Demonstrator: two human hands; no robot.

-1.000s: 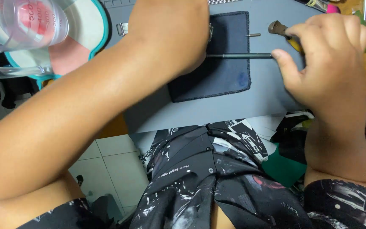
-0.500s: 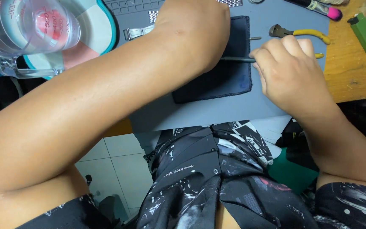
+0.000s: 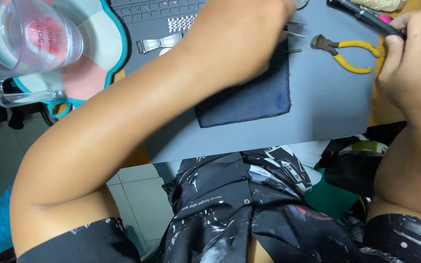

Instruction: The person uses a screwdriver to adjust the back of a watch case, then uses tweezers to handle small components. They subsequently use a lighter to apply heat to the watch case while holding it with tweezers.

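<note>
Head view: two hands up at the top edge of a grey work mat [image 3: 327,112], pliers lying between them.

The left hand [image 3: 242,36] sits top centre over a dark blue cloth [image 3: 249,104], knuckles toward the camera, so I can't tell if its fingers are curled or open; a few thin metal pins [image 3: 294,35] poke out just beside it on the right. The right hand [image 3: 412,63] is at the upper right edge, fingers closed around a slim black tool [image 3: 361,14] that runs up and left out of the fist. The yellow-handled pliers [image 3: 347,51] rest on the mat, near both hands but touching neither (jaws pointing left). A metal watch band [image 3: 159,43] lies upper left of the mat, and a clear measuring cup [image 3: 20,44] fills the top left corner.
</note>
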